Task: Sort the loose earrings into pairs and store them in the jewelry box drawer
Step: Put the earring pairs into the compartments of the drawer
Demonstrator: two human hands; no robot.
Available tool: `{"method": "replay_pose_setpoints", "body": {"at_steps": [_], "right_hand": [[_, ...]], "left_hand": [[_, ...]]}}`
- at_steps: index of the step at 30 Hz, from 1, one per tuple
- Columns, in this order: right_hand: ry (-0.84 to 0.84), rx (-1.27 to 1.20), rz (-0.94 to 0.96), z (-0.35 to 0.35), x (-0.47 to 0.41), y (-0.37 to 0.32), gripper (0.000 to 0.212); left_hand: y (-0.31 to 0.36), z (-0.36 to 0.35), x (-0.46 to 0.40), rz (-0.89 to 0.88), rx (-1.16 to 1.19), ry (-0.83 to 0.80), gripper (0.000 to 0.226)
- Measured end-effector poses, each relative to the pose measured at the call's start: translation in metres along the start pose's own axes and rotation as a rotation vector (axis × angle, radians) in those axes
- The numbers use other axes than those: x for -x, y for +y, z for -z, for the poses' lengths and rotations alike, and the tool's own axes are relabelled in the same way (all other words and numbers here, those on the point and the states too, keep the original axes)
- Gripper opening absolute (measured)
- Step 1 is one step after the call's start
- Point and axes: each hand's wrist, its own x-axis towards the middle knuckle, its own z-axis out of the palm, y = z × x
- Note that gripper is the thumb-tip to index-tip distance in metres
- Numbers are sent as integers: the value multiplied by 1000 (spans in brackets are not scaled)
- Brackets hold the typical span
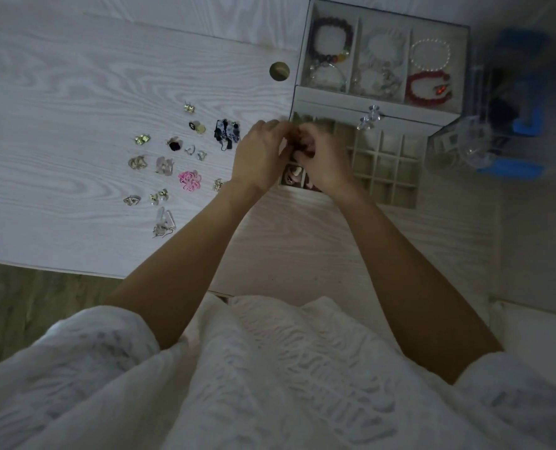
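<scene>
While hands meet | table point(75, 76) pale woodgrain | room dim

Two hands point(289, 154); one jewelry box point(380, 105)

White textured top point(270, 368), crinkled wavy weave, loose fit. Short wide sleeves end above elbows, slightly sheer with faint grey-blue patches showing through. Forearms bare; left hand point(259, 157) and right hand point(323, 160) bare, no rings or watch visible
</scene>
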Motion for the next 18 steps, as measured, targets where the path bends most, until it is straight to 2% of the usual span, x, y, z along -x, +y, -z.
{"method": "replay_pose_setpoints", "body": {"at_steps": [3, 6, 11, 15, 18], "right_hand": [[69, -40, 24, 3, 8, 4, 32], [202, 132, 72, 3, 12, 15, 25], [87, 413, 113, -5, 14, 16, 22], [101, 460, 81, -9, 11, 10, 25], [89, 426, 36, -6, 2, 1, 23]], "left_hand": [[-5, 0, 3, -4, -14, 19, 22], [-7, 0, 7, -45, -89, -2, 24], [-7, 1, 10, -118, -203, -4, 27], [-9, 2, 10, -147, -249, -34, 39], [-10, 4, 12, -144, -244, -30, 33]]}}
